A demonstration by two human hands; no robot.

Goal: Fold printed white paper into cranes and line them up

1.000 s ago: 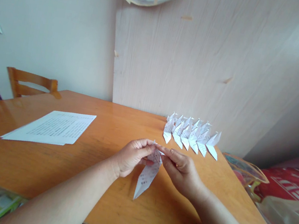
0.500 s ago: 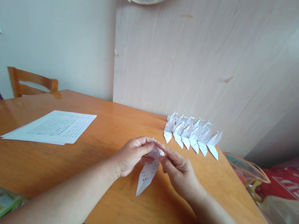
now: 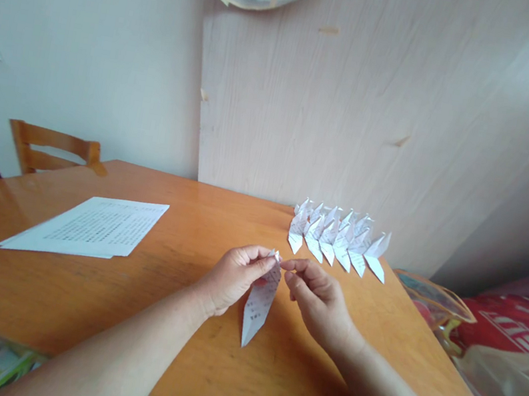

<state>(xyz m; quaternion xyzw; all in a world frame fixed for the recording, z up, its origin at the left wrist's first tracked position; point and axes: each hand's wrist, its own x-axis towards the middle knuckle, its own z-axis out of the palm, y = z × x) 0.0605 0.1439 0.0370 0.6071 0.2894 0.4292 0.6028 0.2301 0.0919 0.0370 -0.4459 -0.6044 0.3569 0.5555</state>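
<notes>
Pinched between the thumb and fingers of my left hand (image 3: 238,278) is a folded paper piece (image 3: 256,311), white with printed characters. It hangs upright above the table, its long pointed end downward, and its top is partly hidden by my fingers. My right hand (image 3: 314,294) is at the paper's upper right edge, index fingertip at or very near it. The thumb and index finger there are slightly apart, with nothing visible between them. Beyond my hands, several similar folded paper pieces (image 3: 342,245) stand in rows at the back right of the table.
A stack of printed sheets (image 3: 92,226) lies on the left of the wooden table (image 3: 160,336). Behind it stands a wooden chair (image 3: 53,140). Past the right edge are a red bag (image 3: 501,325) and clear plastic. A wall (image 3: 279,112) borders the table's back.
My right fingers have drawn slightly away from the folded paper and are now at its right edge. The paper's upper part looks narrower. My left hand keeps its pinch.
</notes>
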